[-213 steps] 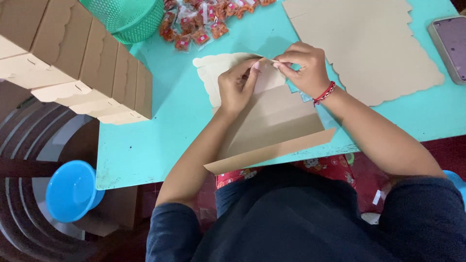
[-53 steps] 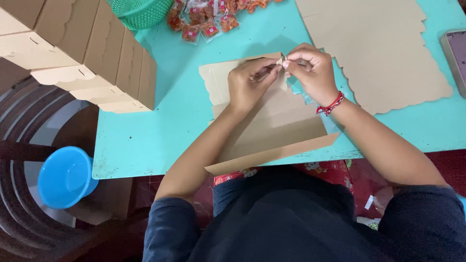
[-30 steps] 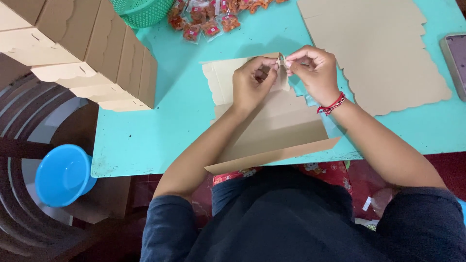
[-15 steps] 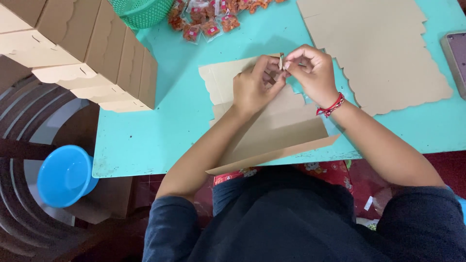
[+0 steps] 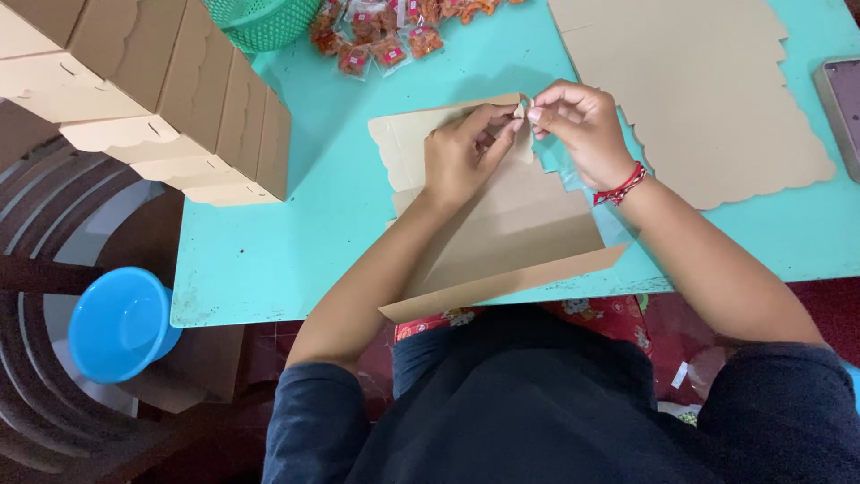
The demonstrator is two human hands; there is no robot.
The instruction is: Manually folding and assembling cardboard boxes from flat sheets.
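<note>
Nearest the camera, a dark sleeve and lap fill the lower frame, with a blue plastic bowl (image 5: 121, 323) at eight o'clock, off the turquoise counter (image 5: 269, 251) and below its edge. Just past the counter's near edge lies a half-folded brown cardboard box (image 5: 511, 242), its front flap raised along the edge and its scalloped flap flat at ten o'clock from the box's middle. Both forearms reach over it. The left hand (image 5: 461, 157) is closed in a pinch on the upper corner tab of the box, thumb and forefinger tips pressed on the card. The right hand (image 5: 582, 125), with a red cord bracelet (image 5: 621, 186) at the wrist, pinches the same tab from the two o'clock side, its fingertips almost touching the left's. At three o'clock of the hands rests a flat scalloped cardboard sheet (image 5: 708, 90). At nine o'clock stands a stack of finished brown boxes (image 5: 170, 99). Farthest off, at twelve o'clock, lie small red snack packets (image 5: 394, 31) beside a green basket (image 5: 264, 20).
</note>
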